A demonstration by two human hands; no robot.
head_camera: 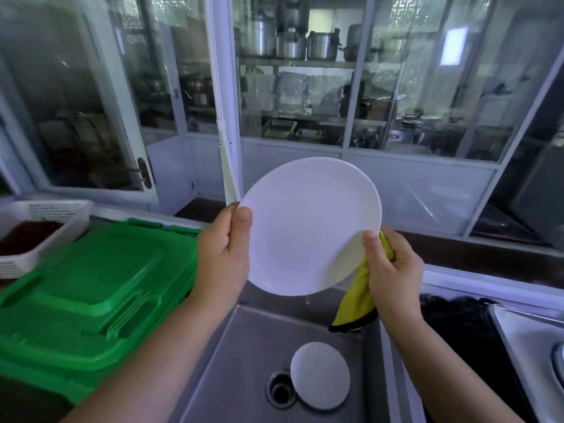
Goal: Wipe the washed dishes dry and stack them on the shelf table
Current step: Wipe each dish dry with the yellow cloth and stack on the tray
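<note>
Both forearms reach forward over the steel sink [253, 337]. The left hand [224, 250] grips the left rim of the white plate [308, 227], held tilted above the basin, thumb on its face. The right hand [392, 267] pinches the plate's lower right rim through a yellow cloth [358, 296]. 1 smaller plate [319, 375] lies beside the drain [279, 390].

— What's in front of you?
— I face glass panels [305, 87] in white frames [213, 71]; bright reflections lie on them.
— And behind the glass?
— Shelves [296, 63] of metal pots [322, 45]. To my left, a green plastic lid [91, 279] and a white basket [48, 210].
</note>
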